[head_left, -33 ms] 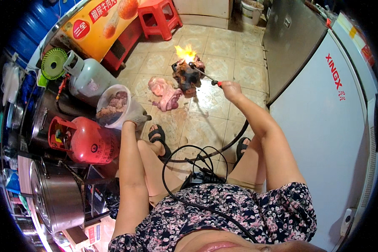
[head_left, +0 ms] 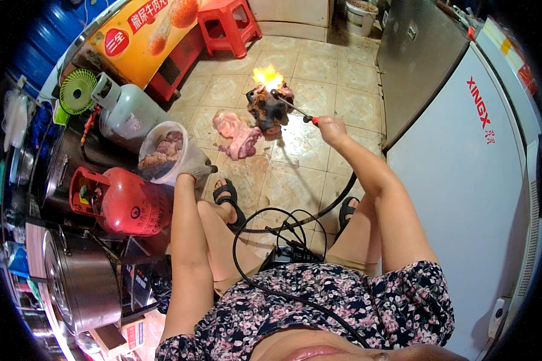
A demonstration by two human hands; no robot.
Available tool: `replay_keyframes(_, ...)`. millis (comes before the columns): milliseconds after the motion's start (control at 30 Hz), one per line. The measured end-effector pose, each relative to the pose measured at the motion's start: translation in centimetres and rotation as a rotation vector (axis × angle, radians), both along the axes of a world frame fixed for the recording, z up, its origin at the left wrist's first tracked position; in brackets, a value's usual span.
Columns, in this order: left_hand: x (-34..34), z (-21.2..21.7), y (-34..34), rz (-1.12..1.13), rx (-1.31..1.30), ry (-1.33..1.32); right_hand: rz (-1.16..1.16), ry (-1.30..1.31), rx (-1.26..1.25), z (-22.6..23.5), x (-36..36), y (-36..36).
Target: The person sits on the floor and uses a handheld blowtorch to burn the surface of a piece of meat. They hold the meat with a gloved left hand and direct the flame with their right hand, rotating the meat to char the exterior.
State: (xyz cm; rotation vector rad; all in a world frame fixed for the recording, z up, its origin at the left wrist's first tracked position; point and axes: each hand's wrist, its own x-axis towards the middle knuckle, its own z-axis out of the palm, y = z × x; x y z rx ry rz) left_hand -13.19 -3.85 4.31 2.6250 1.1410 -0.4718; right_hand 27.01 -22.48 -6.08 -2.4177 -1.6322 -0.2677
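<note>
My right hand (head_left: 331,129) is closed round the red-and-black handle of a gas torch (head_left: 299,111), its metal tube pointing away to the left. At its nozzle a yellow flame (head_left: 267,77) burns over the far side of a blackened, charred lump of meat (head_left: 270,113) on the floor tiles. Left of that lies a pale pink, raw-looking piece of meat (head_left: 238,133). My left hand (head_left: 197,173), in a light glove with dark fingertips, is beside the white plastic bucket (head_left: 193,153), which contains pieces of meat (head_left: 165,150). The glove's fingers are too unclear to tell whether they grip anything.
A red gas cylinder (head_left: 137,201) and a grey one (head_left: 132,111) stand at the left, near a large steel pot (head_left: 84,283). A black hose (head_left: 337,201) crosses the floor by my sandals. A white freezer (head_left: 457,198) fills the right; a red stool (head_left: 226,27) stands far off.
The flame's shape has flickered slightly. Both hands, the torch and the meat are where they were.
</note>
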Motion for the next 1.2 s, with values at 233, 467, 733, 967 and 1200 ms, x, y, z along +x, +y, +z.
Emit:
replay_keyframes(233,-0.1,0.2,0.2,0.032,-0.011,0.021,0.021,0.042,-0.017,1.0,-0.9,-0.1)
replay_keyframes(467,0.3,0.9,-0.2,0.004,0.019,-0.005,-0.011,0.046,-0.045,1.3,-1.0,-0.3)
replay_keyframes(733,-0.1,-0.2,1.1,-0.01,-0.005,0.036,0.002,0.05,-0.024,0.5,-0.7,0.3)
replay_keyframes(967,-0.4,0.5,0.8,0.012,-0.011,0.032,-0.002,0.069,-0.02,0.8,-0.9,0.3)
replay_keyframes(1200,-0.4,0.6,0.7,0.02,-0.016,0.035,-0.003,0.035,0.031,1.7,-1.4,0.4)
